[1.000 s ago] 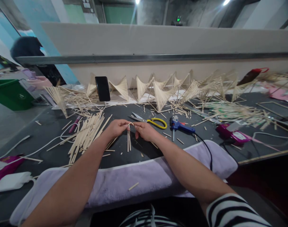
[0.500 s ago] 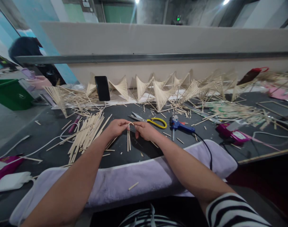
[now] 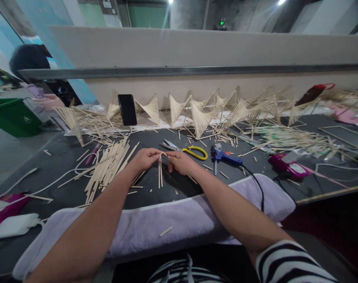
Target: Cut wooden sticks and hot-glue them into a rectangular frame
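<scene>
The only view looks from the wearer's head, forward and down over both forearms, close above the near edge of the bench [image 3: 196,196], and reaches past its far edge to the long pale board [image 3: 196,49] and the room behind.

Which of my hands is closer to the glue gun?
Your right. The right hand is to the left of the glue gun, on its near side; the left hand is farther left, with the right hand between it and the gun.
</scene>
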Action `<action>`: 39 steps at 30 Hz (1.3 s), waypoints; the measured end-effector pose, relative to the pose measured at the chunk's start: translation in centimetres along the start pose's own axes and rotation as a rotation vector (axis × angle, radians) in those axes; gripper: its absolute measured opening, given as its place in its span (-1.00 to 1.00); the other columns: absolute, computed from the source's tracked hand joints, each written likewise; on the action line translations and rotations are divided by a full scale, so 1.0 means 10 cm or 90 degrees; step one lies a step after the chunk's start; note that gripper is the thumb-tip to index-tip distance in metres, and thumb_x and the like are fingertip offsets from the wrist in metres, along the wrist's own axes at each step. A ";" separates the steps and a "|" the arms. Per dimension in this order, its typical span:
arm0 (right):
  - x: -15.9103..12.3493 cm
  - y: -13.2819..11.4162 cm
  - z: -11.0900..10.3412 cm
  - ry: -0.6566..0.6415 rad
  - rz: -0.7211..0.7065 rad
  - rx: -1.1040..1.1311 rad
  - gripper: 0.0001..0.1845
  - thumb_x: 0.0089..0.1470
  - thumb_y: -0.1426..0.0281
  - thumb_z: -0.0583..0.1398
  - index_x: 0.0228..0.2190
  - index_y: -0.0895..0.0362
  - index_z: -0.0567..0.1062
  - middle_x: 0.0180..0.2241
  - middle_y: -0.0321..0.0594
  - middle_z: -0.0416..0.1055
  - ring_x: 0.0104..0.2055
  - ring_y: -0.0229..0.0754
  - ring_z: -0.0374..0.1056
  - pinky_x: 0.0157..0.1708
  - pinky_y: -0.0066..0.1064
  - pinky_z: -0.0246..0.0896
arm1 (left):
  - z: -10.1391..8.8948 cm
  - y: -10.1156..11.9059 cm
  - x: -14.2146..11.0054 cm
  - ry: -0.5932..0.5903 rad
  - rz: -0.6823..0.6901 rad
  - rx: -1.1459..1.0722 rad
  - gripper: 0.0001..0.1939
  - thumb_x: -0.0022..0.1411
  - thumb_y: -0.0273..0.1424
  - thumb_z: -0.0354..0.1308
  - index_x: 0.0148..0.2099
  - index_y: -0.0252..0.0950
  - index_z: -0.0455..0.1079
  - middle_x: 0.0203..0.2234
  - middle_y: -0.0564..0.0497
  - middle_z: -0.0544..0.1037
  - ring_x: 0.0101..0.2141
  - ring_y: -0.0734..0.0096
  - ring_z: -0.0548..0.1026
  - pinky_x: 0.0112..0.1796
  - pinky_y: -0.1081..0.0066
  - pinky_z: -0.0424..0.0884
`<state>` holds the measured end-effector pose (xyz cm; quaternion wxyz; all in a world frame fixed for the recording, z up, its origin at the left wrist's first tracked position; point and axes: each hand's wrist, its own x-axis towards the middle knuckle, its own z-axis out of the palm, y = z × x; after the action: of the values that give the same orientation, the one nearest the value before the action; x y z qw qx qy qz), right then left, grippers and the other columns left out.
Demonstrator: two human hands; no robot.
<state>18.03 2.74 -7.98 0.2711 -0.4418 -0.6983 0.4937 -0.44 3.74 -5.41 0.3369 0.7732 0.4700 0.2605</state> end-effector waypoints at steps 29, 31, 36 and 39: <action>0.01 0.01 0.00 0.002 -0.002 -0.008 -0.53 0.16 0.25 -0.06 0.03 0.19 0.29 -0.68 -0.32 0.29 -0.75 -0.47 -0.05 -0.71 -0.61 -0.17 | 0.00 -0.05 0.03 -0.003 0.008 0.009 -0.67 0.06 -0.35 0.00 -0.18 -0.37 0.46 -0.48 0.00 0.54 -0.46 0.47 0.41 -0.41 0.51 0.30; 0.01 0.01 0.00 0.000 -0.003 -0.012 -0.53 0.16 0.24 -0.06 0.03 0.19 0.29 -0.68 -0.32 0.29 -0.75 -0.47 -0.05 -0.70 -0.61 -0.17 | 0.00 -0.03 0.02 -0.001 0.008 0.012 -0.68 0.06 -0.35 0.01 -0.21 -0.38 0.47 -0.47 -0.01 0.54 -0.44 0.46 0.42 -0.38 0.50 0.30; 0.00 -0.01 0.00 0.005 -0.013 -0.014 -0.56 0.16 0.28 -0.06 0.00 0.20 0.32 -0.69 -0.33 0.29 -0.74 -0.48 -0.04 -0.69 -0.61 -0.15 | -0.01 -0.01 0.01 -0.007 -0.006 0.017 -0.68 0.07 -0.35 -0.01 -0.19 -0.37 0.46 -0.49 0.01 0.54 -0.53 0.52 0.38 -0.46 0.53 0.28; -0.01 -0.02 0.00 0.004 -0.010 -0.016 -0.56 0.15 0.28 -0.05 0.00 0.20 0.32 -0.68 -0.32 0.29 -0.74 -0.47 -0.04 -0.69 -0.61 -0.15 | 0.00 -0.05 0.02 -0.007 0.000 0.023 -0.67 0.07 -0.35 -0.01 -0.18 -0.36 0.46 -0.48 0.02 0.55 -0.56 0.55 0.36 -0.51 0.55 0.26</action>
<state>18.06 2.62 -7.80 0.2714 -0.4414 -0.7070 0.4814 -0.66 4.11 -5.74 0.3250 0.7806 0.4729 0.2477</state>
